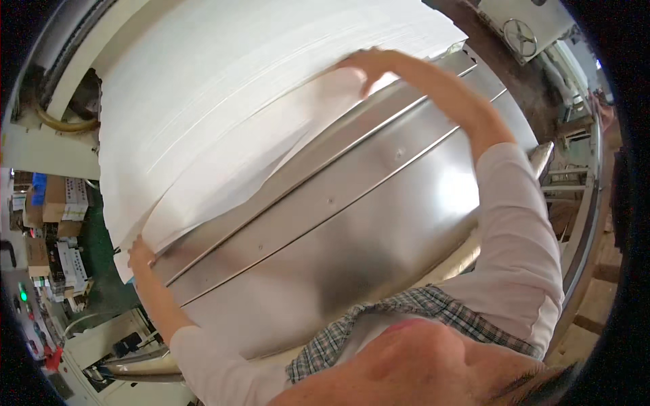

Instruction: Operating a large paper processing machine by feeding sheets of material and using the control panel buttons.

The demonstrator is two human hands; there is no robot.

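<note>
A broad white sheet (271,68), paper-like or film-like, covers the far side of a shiny metal table (379,196). Its near part lifts into a loose flap (223,176) with a wavy edge over the metal. At the sheet's near left corner, my left hand (141,255) has its fingers closed on the edge. Farther off and to the right, my right hand (374,65) curls over the upper line of the flap, thumb pointing down towards me. Part of its fingers is hidden by the sheet.
Two raised seams (352,142) run slantwise across the metal. Machine framing (44,145) stands at the left, with cardboard boxes (57,199) below it. A handwheel (520,37) sits at the far right. A pale rail (579,230) runs along the right side.
</note>
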